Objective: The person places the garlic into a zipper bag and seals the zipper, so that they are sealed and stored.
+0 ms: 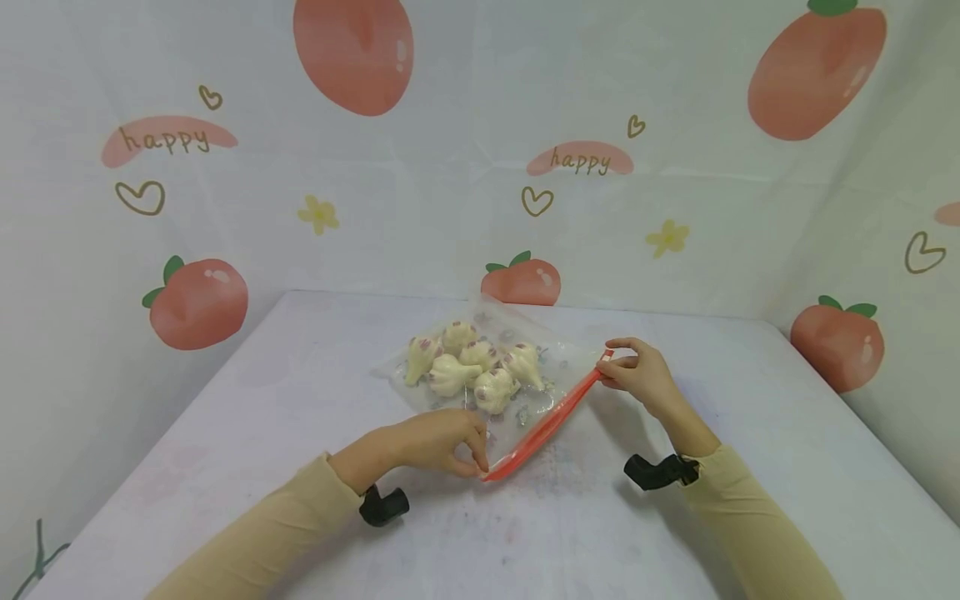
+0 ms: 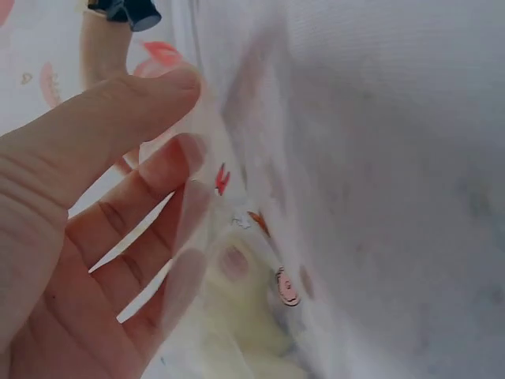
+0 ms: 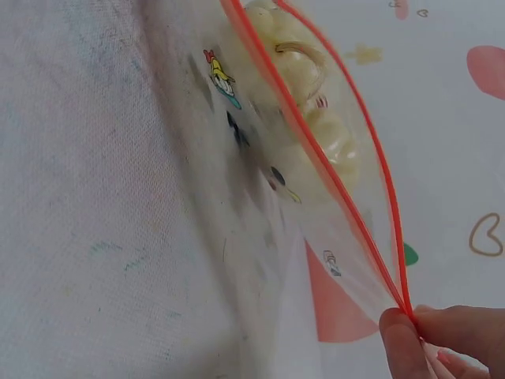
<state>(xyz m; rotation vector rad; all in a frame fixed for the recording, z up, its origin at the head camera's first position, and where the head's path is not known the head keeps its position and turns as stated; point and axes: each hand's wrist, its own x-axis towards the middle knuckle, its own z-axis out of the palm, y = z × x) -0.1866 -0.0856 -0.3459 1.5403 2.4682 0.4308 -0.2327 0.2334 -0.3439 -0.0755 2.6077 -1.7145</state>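
Note:
A clear zip bag point(image 1: 555, 350) with a red zip strip point(image 1: 551, 421) lies on the table, printed with small cartoon figures. Several garlic bulbs point(image 1: 453, 375), pale with purplish marks, are inside it. My left hand point(image 1: 438, 442) pinches the near left corner of the strip between thumb and fingers. At the other end, my right hand point(image 1: 641, 375) pinches the far right corner, thumb against forefinger. In the right wrist view the strip's two red edges point(image 3: 343, 189) stand apart in the middle and meet at my right fingertips point(image 3: 406, 324).
The white table point(image 1: 247, 433) reaches back to a hanging cloth point(image 1: 427, 192) printed with red fruit, hearts and flowers. Black camera mounts sit on the left wrist point(image 1: 384, 506) and right wrist point(image 1: 660, 472). A thin dark cord point(image 1: 41, 558) shows at the lower left.

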